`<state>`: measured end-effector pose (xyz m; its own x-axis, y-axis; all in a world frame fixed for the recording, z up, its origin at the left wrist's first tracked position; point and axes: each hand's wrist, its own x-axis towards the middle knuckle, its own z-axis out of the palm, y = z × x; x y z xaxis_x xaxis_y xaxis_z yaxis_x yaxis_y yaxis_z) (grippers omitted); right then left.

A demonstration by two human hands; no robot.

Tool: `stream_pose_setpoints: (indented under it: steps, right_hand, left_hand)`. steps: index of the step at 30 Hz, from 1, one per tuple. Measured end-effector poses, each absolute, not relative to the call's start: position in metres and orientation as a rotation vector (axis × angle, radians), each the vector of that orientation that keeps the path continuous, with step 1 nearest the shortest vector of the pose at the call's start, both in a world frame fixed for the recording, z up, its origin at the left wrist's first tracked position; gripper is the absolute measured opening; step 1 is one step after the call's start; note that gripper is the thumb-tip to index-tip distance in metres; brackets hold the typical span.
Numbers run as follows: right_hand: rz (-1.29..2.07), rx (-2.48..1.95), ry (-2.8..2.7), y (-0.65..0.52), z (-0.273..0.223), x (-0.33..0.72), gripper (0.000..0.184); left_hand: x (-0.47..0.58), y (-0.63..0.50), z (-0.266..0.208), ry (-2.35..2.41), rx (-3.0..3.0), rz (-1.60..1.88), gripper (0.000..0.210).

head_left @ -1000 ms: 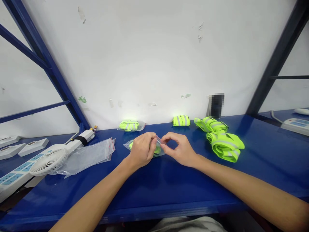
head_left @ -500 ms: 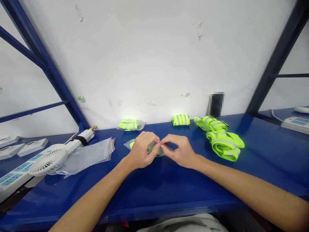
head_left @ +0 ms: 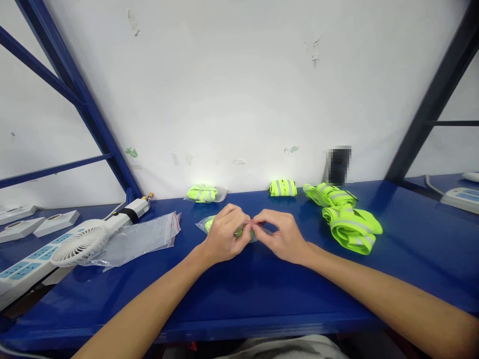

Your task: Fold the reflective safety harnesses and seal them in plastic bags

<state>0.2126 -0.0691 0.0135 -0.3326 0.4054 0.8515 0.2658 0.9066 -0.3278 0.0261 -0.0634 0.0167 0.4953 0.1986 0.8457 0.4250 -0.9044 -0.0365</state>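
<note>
1. Two bagged yellow bands are on the blue shelf (head_left: 262, 294): the small clear bag (head_left: 208, 224) under the hands and a second bagged band (head_left: 204, 193) near the wall.
2. One rolled band (head_left: 283, 187) and two loose bands (head_left: 352, 225) lie to the right.
3. One empty bag (head_left: 140, 239) lies beside one white fan (head_left: 78, 244).
4. The left hand (head_left: 224, 234) and the right hand (head_left: 282, 236) are closed, both pinching the small clear bag at its top edge.

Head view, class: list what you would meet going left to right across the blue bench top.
White power strip → white fan → empty clear bags → left hand → right hand → loose yellow-green reflective bands → second power strip.
</note>
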Motion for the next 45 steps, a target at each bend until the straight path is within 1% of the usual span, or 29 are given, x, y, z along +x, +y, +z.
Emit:
stream_pose_setpoints:
  steps: [3, 7, 13, 20, 25, 37, 45]
  right_hand:
    - [0.128, -0.472, -1.936, -0.069, 0.012, 0.212, 0.009]
    - [0.109, -0.469, -1.929, -0.067, 0.009, 0.212, 0.008]
    - [0.214, -0.516, -1.927, -0.060, 0.015, 0.212, 0.010]
    - [0.329, -0.507, -1.977, -0.053, 0.032, 0.217, 0.009]
    - [0.251, -0.512, -1.962, -0.052, 0.037, 0.222, 0.010]
    - [0.123, -0.548, -1.995, -0.042, 0.042, 0.243, 0.008]
    - [-0.076, -0.536, -2.036, -0.035, 0.052, 0.254, 0.017]
  left_hand:
    - [0.026, -0.064, 0.017, -0.512, -2.507, -1.394, 0.007]
    - [0.025, -0.064, 0.020, -0.553, -2.587, -1.409, 0.001]
    - [0.024, -0.064, 0.026, -0.590, -2.572, -1.434, 0.010]
    - [0.022, -0.066, 0.044, -0.629, -2.434, -1.540, 0.011]
    - [0.020, -0.067, 0.050, -0.692, -2.358, -1.597, 0.015]
    - [0.011, -0.061, 0.061, -0.749, -2.233, -1.642, 0.011]
    - [-0.002, -0.054, 0.062, -0.869, -2.159, -1.692, 0.016]
